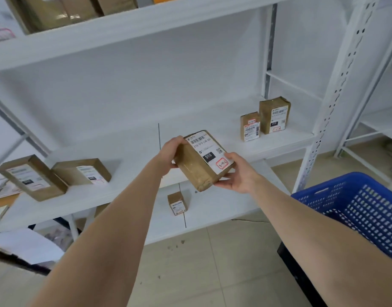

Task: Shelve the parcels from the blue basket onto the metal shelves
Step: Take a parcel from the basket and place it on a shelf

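Observation:
I hold a brown cardboard parcel [199, 165] with a white shipping label in both hands, in the air in front of the middle white metal shelf [135, 147]. My left hand [171, 151] grips its far left end. My right hand [237, 173] cups its near right end from below, thumb on the label. The blue basket [363, 209] stands at the lower right, beside my right forearm; I cannot see inside it.
Two upright parcels [265, 120] stand at the right end of the middle shelf, and two tilted ones [53, 176] lean at its left end. A small parcel [177, 203] sits on the lower shelf. More boxes [64, 12] fill the top shelf. A perforated upright [332, 96] rises at right.

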Tool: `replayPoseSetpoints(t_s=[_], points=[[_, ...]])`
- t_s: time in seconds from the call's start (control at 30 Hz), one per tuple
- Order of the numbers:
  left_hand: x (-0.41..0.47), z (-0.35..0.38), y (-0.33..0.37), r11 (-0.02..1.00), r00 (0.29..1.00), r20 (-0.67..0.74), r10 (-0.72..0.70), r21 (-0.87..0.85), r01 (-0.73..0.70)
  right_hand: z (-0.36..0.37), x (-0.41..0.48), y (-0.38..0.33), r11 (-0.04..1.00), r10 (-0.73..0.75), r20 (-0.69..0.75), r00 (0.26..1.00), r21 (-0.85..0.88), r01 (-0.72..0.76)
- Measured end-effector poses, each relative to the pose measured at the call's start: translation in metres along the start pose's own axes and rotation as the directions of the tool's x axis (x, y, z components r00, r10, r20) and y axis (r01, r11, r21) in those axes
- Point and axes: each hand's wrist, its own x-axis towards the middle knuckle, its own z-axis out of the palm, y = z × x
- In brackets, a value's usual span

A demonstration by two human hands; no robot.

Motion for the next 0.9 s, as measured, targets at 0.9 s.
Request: replayPoseSetpoints(t_s=[0.9], points=[[-0.039,-0.036,-0.020,0.976,0.971,-0.158,0.179,0.154,-0.155,0.049,-0.021,0.027,0.954,-0.057,0.041,0.998,-0.292,0.067]])
